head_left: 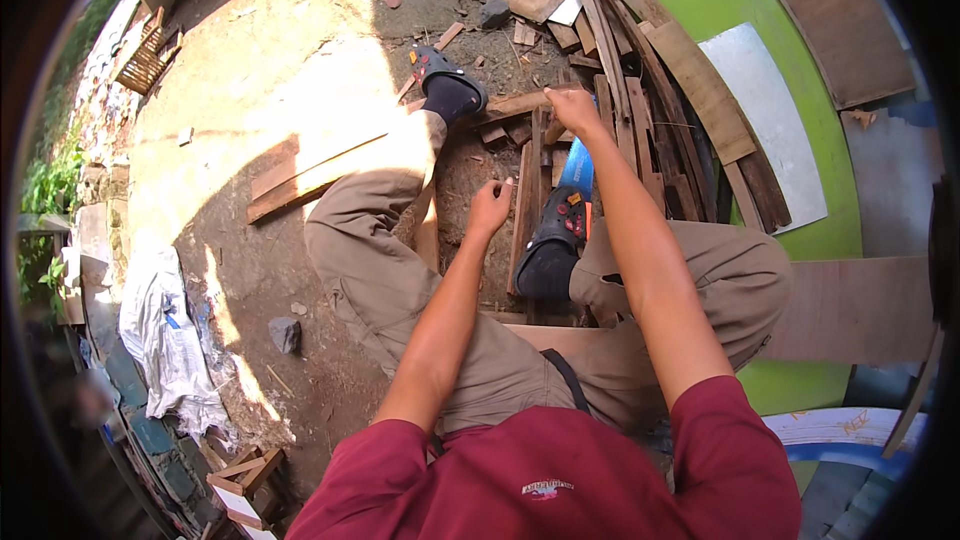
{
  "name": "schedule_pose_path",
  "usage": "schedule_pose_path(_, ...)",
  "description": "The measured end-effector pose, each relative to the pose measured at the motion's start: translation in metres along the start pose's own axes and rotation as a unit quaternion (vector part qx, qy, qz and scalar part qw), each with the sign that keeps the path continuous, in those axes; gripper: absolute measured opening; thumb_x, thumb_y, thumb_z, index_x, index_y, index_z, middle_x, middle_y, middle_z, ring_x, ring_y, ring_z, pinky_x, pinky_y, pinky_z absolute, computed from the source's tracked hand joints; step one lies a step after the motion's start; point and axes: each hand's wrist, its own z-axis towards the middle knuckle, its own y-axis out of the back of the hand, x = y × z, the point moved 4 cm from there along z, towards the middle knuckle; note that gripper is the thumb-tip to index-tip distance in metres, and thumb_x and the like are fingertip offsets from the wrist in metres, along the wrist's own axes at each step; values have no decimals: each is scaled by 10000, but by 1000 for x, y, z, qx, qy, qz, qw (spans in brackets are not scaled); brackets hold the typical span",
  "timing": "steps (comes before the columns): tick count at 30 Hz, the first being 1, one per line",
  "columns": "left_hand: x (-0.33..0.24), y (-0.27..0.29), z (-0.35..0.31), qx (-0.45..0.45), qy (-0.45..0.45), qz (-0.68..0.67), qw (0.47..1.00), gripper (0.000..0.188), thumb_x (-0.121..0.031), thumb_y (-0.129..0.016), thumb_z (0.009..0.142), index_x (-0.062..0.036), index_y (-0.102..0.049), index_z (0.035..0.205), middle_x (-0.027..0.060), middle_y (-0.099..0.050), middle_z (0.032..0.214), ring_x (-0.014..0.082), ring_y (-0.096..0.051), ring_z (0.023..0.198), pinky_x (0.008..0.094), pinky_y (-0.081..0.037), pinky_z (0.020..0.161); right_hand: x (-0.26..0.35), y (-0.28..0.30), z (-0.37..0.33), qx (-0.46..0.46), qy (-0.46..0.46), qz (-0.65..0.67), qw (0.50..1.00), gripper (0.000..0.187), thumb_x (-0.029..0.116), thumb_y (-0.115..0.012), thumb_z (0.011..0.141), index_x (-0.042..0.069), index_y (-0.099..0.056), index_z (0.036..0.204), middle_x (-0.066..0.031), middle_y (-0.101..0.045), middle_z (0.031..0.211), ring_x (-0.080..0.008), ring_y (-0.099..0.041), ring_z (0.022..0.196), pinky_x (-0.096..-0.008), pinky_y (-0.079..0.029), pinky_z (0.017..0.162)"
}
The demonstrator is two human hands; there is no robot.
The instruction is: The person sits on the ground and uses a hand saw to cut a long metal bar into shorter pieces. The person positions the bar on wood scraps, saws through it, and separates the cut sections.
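My left hand is above the ground between my bent legs, its fingers curled in and the thumb sticking up; whatever it holds, if anything, is too small to make out. Farther forward and to the right, my right hand has its fingers pinched together close to the end of a short wooden strip. Contact with that strip is unclear. Below the right hand, a flat blue tool, perhaps a saw blade, lies next to my right clog. Upright-running wood strips lie between the hands and that foot.
A pile of scrap wood spreads at the far right, beside a green sheet and a white panel. A plank lies by my left leg. A stone and white sacking are at left.
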Motion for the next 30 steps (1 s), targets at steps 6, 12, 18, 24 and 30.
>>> schedule_pose_path(6, -55, -26, 49, -28, 0, -243, 970, 774, -594, -261, 1066, 53, -664, 1199, 218, -677, 1217, 311, -604, 1191, 391, -407, 1066, 7, -30, -13, -70, -19, 64, 995, 490, 430, -663, 892, -11, -666, 678, -102, -627, 598, -198, -602, 579, -389, -476, 635)
schedule_pose_path(12, -104, -54, 105, 96, 20, -416, 904, 969, -751, -119, 996, 14, -489, 1462, 148, -539, 1447, 249, -494, 1329, 363, -330, 1144, 4, -32, -12, -6, -81, 222, 972, 445, 400, -633, 912, 17, -738, 712, -96, -682, 626, -195, -672, 634, -361, -518, 679)
schedule_pose_path(18, -103, -54, 109, 84, -28, -363, 927, 918, -714, -104, 1015, -11, -478, 1471, 186, -519, 1465, 270, -454, 1385, 382, -281, 1182, 5, -31, -14, -62, -43, 193, 978, 415, 352, -628, 927, 10, -746, 725, -71, -681, 617, -159, -654, 574, -324, -519, 589)
schedule_pose_path(24, -104, -60, 98, 73, -62, -384, 918, 793, -620, -146, 1067, -3, -453, 1458, 137, -558, 1416, 229, -512, 1313, 349, -363, 1124, 0, -29, -22, -62, -38, 233, 970, 469, 361, -605, 980, -31, -740, 761, -75, -679, 618, -154, -634, 525, -315, -504, 526)
schedule_pose_path(30, -103, -40, 105, 81, -158, -329, 927, 717, -601, -186, 1079, -78, -483, 1468, 91, -486, 1481, 234, -447, 1362, 417, -313, 1154, 2, -22, 8, 19, -47, 216, 975, 828, 665, -344, 1017, -31, -747, 822, -158, -721, 773, -252, -703, 831, -386, -523, 813)
